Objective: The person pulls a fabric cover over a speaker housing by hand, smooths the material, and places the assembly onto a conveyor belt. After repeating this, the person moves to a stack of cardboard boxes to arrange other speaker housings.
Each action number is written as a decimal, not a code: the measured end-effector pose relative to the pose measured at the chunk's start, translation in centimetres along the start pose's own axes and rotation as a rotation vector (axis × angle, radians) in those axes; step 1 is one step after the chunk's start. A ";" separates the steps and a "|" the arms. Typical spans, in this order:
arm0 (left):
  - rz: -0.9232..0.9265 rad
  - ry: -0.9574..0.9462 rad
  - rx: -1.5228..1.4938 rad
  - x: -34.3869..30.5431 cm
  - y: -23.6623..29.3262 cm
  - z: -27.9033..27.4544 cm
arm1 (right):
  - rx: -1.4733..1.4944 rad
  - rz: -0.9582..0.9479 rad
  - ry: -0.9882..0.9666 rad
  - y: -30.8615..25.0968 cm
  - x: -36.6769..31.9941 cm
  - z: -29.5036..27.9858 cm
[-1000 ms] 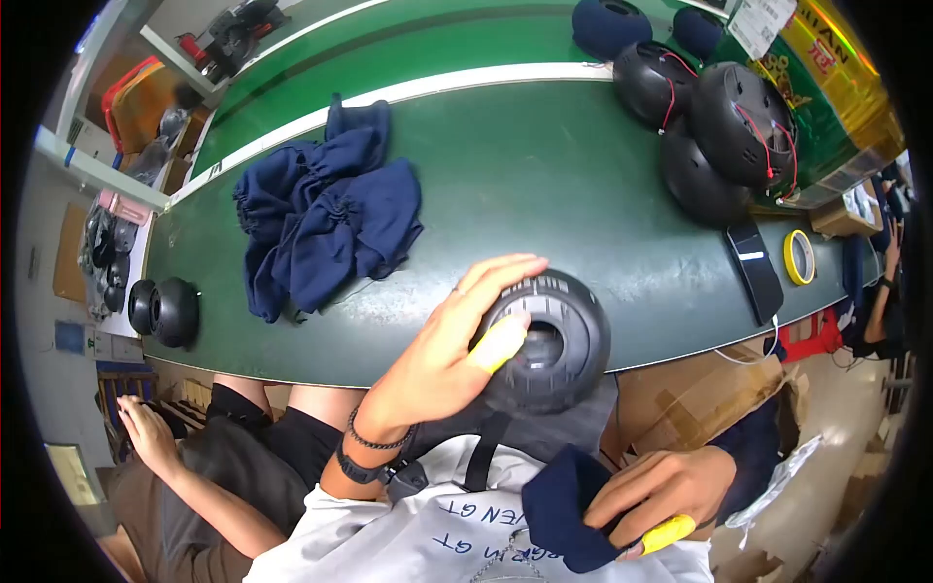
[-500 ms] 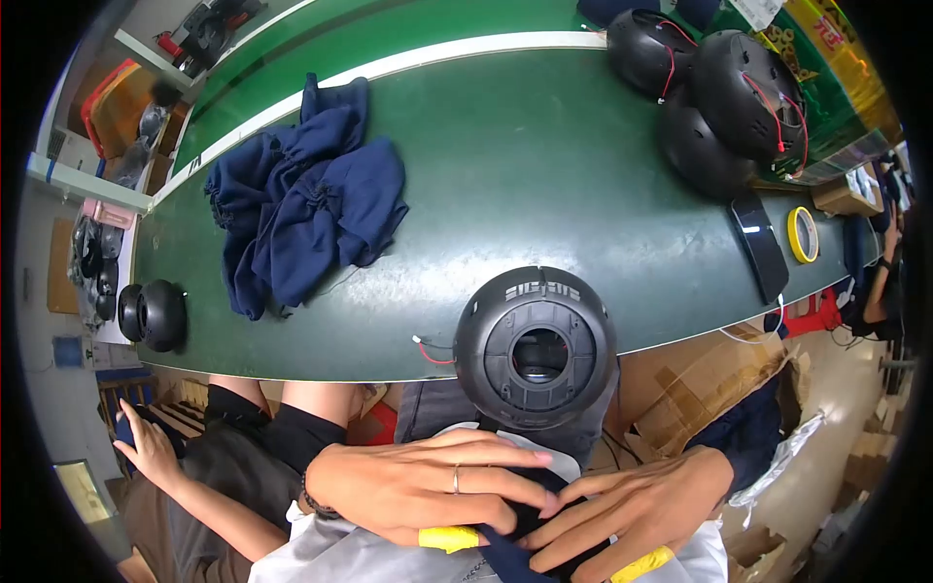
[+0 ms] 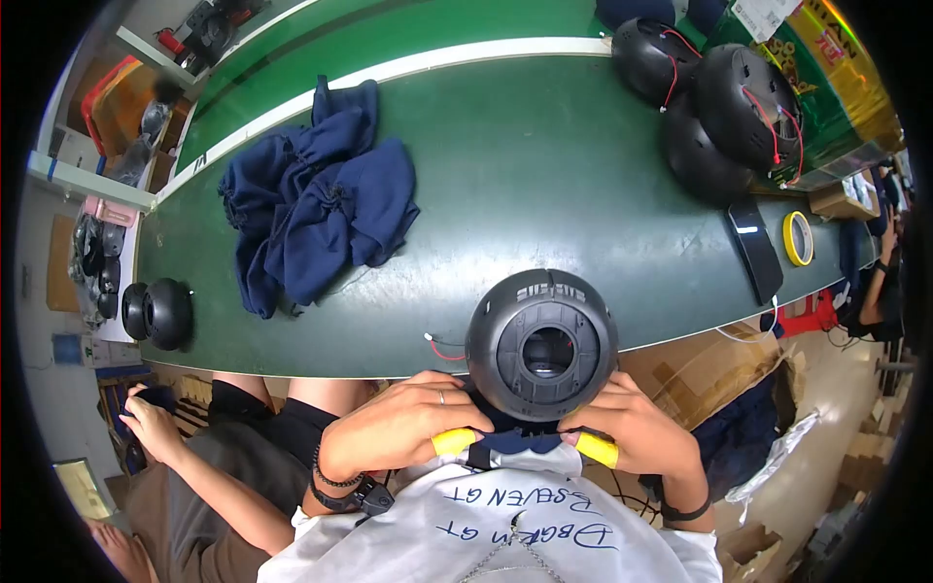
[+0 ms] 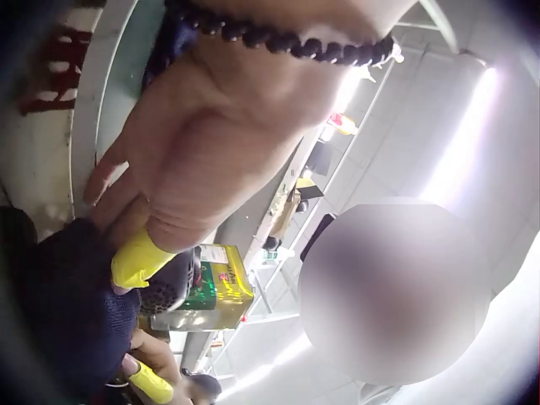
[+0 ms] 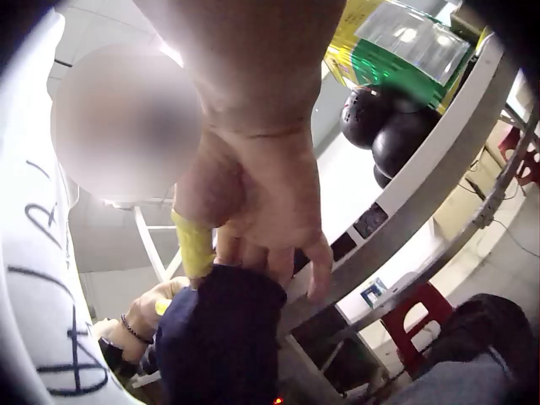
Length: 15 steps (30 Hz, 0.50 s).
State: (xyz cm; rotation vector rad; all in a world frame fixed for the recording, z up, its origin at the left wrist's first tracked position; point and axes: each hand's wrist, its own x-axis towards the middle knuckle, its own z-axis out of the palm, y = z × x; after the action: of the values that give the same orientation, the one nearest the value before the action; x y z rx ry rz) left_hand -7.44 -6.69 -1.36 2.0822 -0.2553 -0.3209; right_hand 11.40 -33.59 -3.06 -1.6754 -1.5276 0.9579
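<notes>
Black round shell [image 3: 544, 391]: at the near edge of the green bench [image 3: 486, 194], between the two hands, ring-shaped face turned up to the head view. Open round hole in the middle, ribbed recessed ring about it, slotted vents along the far side. Thin red and dark lead [image 3: 445, 348] with a small white connector runs off its left side onto the bench.

Shell surface smooth, hard-looking, dull sheen. Navy cloth [image 3: 523, 442] just on the body side of it: soft, matte, edge wavy and gathered; fine weave visible in the left wrist view. Bench top flat, glossy where light falls. Heap of navy fabric [image 3: 321, 204] lies crumpled farther left; more black shells [image 3: 743, 107] grouped at far right, near a phone [image 3: 756, 253] and a yellow tape roll [image 3: 798, 238].

Left hand [image 3: 394, 428]: clamped on the cloth's left side, thumb on the body side, fingers beyond; ring on one finger, dark beads at the wrist. Right hand [image 3: 637, 423]: clamped on the right side, mirroring it. Both thumbs wrapped in yellow, pointing inward. Whether fingertips touch the shell, cannot tell
</notes>
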 end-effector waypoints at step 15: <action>0.063 0.462 0.033 1.2 1.2 -0.8 | 0.056 -0.034 0.548 -1.5 0.8 -0.9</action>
State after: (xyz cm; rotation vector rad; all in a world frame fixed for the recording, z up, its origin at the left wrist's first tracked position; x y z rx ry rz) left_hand -6.09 -7.08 -0.07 2.1093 -0.0467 0.2048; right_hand 11.43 -32.63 -1.39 -1.6850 -1.1429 0.4584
